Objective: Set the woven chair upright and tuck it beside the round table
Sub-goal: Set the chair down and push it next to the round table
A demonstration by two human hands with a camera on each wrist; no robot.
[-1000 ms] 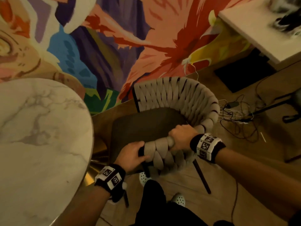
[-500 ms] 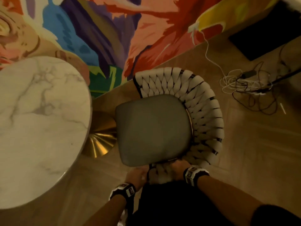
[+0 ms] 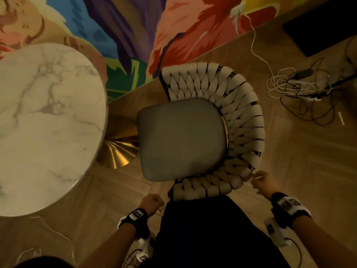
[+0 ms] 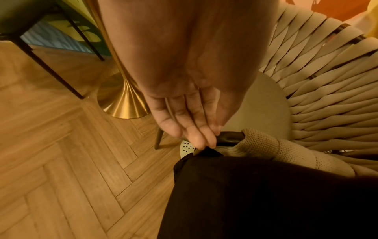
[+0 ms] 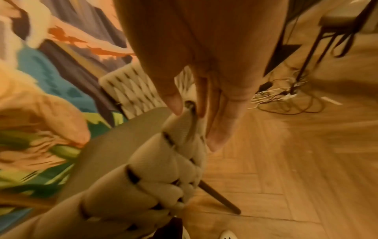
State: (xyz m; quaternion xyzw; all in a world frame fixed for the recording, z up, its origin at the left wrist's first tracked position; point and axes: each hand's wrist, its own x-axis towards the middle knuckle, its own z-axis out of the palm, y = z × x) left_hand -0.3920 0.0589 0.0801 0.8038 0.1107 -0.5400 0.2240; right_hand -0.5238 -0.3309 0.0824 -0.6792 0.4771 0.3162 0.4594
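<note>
The woven chair stands upright on its legs, its grey seat facing up, right beside the round marble table. My left hand hangs just off the near-left end of the woven back, holding nothing; in the left wrist view its fingers are straight, close to the dark frame end. My right hand is at the near-right rim. In the right wrist view the thumb and straight fingers lie loosely on either side of the woven rim.
The table's gold pedestal base sits between table and chair. A painted mural wall runs behind. A tangle of cables lies on the wooden floor at the right. Another chair's dark legs stand beyond the pedestal. My black trousers touch the chair.
The chair went from tipped toward me to standing upright. Both hands have let go of the woven rim; the left dropped away, the right slid along to the near-right rim.
</note>
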